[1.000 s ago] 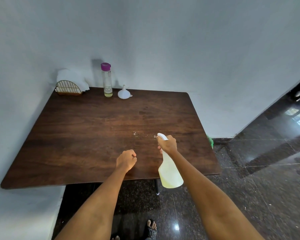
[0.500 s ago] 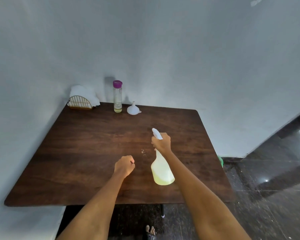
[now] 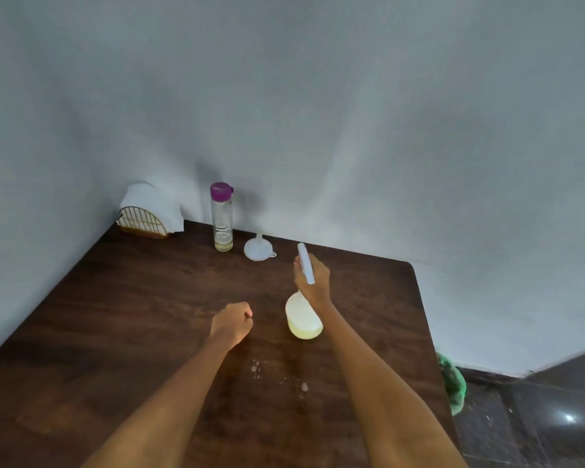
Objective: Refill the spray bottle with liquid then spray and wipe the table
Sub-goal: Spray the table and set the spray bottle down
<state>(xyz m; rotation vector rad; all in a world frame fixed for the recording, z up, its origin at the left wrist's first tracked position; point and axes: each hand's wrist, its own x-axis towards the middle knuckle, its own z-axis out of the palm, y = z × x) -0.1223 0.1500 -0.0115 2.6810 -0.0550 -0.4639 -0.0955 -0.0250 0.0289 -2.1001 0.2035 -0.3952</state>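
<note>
The spray bottle (image 3: 303, 319) sits at the centre of the frame, held above the dark wooden worktop (image 3: 115, 315), its pale rounded body towards the camera and its white spray head pointing up and away. The right hand (image 3: 309, 280) grips it round the neck, fingers curled under the head. Left of the bottle, near it but not touching, the left hand (image 3: 232, 322) is closed in a fist holding nothing, above the wood or resting on it; which one is unclear.

Below the hands, between the two forearms, small droplets (image 3: 277, 376) speckle the worktop.

Further up the frame, near the far edge of the worktop, a white funnel (image 3: 258, 248) lies mouth-down with its spout upward. Just left of it stands a clear bottle (image 3: 223, 219) with a purple cap, upright, with a little yellowish liquid at the bottom. In the far left corner, against the wall, a wire holder (image 3: 144, 221) carries white napkins (image 3: 151, 201).

At the lower right of the frame, beyond the worktop's edge, something green (image 3: 453, 383) lies on the dark glossy floor (image 3: 537, 417).
</note>
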